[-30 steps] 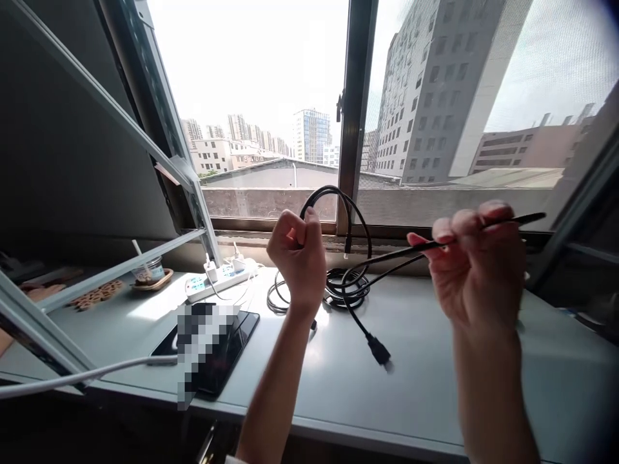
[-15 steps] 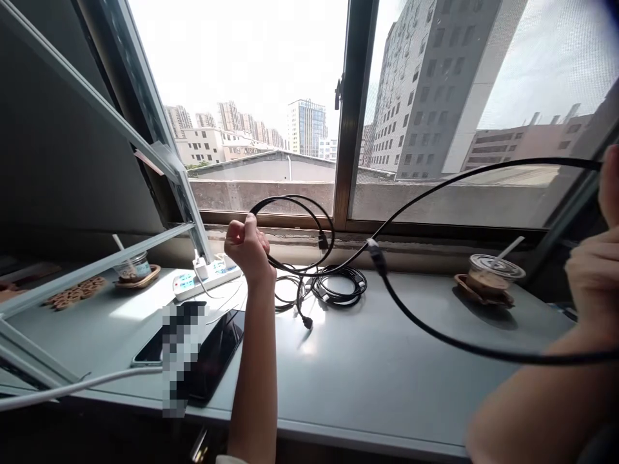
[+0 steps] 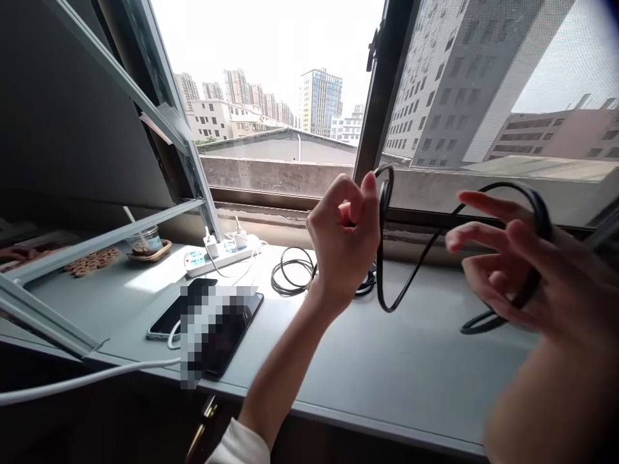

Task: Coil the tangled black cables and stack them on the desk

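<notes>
A black cable (image 3: 380,264) stretches between my two hands, above the table. My left hand (image 3: 345,238), near the middle of the view, is closed on several loops of it, which hang down on the hand's right side. At the right, my right hand (image 3: 522,270) has the cable running through it and bent over its back. Its index and middle fingers reach out to the left, while the lower fingers curl in around the cable. One bend of cable sticks out below that hand. The cable's plug ends cannot be made out.
Another coiled black cable (image 3: 293,270) lies on the grey table (image 3: 411,380) behind my left wrist. A white power strip (image 3: 222,256), a phone (image 3: 176,312), a dark tablet (image 3: 232,335) and a drink cup (image 3: 145,240) stand or lie leftward, near a metal frame (image 3: 116,238).
My left hand has moved right and up with the loops. My right hand has come in from the right edge, its fingers spreading, and the cable between the hands is shorter. The view has shifted.
</notes>
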Motion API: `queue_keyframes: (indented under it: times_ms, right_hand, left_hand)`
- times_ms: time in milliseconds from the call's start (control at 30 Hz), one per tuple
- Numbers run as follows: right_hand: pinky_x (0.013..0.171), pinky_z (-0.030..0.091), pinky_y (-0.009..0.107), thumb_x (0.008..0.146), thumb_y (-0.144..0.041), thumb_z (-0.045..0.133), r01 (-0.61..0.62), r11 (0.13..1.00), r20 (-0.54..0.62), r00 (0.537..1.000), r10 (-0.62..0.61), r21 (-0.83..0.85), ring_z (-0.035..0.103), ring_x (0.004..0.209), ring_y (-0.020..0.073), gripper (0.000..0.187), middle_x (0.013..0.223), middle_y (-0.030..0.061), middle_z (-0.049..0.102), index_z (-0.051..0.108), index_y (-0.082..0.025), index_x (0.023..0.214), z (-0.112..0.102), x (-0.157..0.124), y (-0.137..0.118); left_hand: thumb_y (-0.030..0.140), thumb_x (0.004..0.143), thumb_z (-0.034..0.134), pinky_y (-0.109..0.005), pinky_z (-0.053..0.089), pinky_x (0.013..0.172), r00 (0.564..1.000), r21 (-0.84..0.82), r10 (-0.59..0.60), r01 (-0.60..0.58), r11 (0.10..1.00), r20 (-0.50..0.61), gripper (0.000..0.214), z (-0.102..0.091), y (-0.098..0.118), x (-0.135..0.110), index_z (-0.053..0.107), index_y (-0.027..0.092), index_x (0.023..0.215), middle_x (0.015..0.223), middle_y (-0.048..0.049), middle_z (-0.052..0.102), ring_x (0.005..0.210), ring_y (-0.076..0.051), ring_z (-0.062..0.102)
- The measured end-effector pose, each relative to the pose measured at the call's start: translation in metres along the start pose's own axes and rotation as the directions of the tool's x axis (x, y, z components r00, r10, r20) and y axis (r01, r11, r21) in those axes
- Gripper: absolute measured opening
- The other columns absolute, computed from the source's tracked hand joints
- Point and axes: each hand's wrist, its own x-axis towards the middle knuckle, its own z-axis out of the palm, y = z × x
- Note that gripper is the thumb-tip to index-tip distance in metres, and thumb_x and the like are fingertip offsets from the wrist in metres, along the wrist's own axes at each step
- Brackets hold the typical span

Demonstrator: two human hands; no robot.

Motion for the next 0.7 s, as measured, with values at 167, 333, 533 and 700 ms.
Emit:
queue_keyframes:
  times_ms: [167, 333, 533, 700]
  right_hand:
    - [0.024, 0.017, 0.016, 0.084, -0.05, 0.057, -0.048, 0.991, 0.204, 0.979, 0.022, 0.123, 0.037, 0.03, 0.0032, 0.055, 0.079, 0.0025, 0.063, 0.043, -0.029, 0.133, 0.039, 0.009, 0.002]
    - [0.027, 0.022, 0.013, 0.079, -0.041, 0.066, -0.065, 0.977, 0.192, 0.981, 0.026, 0.201, 0.041, 0.034, 0.002, 0.054, 0.074, -0.0035, 0.058, 0.045, -0.027, 0.126, 0.054, 0.02, 0.011]
    - [0.033, 0.032, 0.013, 0.077, -0.034, 0.07, -0.116, 0.987, 0.331, 0.941, 0.072, 0.115, 0.05, 0.047, 0.0045, 0.07, 0.089, -0.0005, 0.059, 0.033, -0.028, 0.136, 0.063, 0.031, 0.026]
    - [0.035, 0.029, 0.014, 0.076, -0.03, 0.07, -0.083, 0.983, 0.303, 0.952, 0.03, 0.163, 0.041, 0.043, 0.0013, 0.04, 0.079, -0.002, 0.057, 0.056, -0.019, 0.112, 0.073, 0.033, 0.025]
  left_hand:
    - [0.026, 0.085, 0.06, -0.018, 0.016, 0.036, 0.964, -0.097, -0.093, 0.12, 0.988, 0.25, 0.045, 0.007, -0.004, -0.012, 0.028, 0.017, 0.055, 0.05, 0.0071, 0.023, 0.038, -0.002, 0.023]
    - [0.029, 0.082, 0.065, -0.016, 0.019, 0.035, 0.928, -0.148, -0.234, 0.286, 0.947, 0.291, 0.047, 0.006, -0.016, -0.006, 0.027, 0.017, 0.056, 0.049, 0.0076, 0.025, 0.038, -0.002, 0.027]
    - [0.024, 0.08, 0.067, -0.016, 0.017, 0.035, 0.921, -0.275, -0.264, 0.343, 0.898, 0.287, 0.05, 0.001, -0.019, 0.011, 0.023, 0.016, 0.056, 0.048, 0.0086, 0.019, 0.036, -0.001, 0.02]
    - [0.021, 0.079, 0.067, -0.016, 0.016, 0.035, 0.871, -0.3, -0.321, 0.44, 0.846, 0.372, 0.054, -0.003, -0.022, 0.011, 0.02, 0.015, 0.055, 0.048, 0.0081, 0.018, 0.036, 0.0, 0.018]
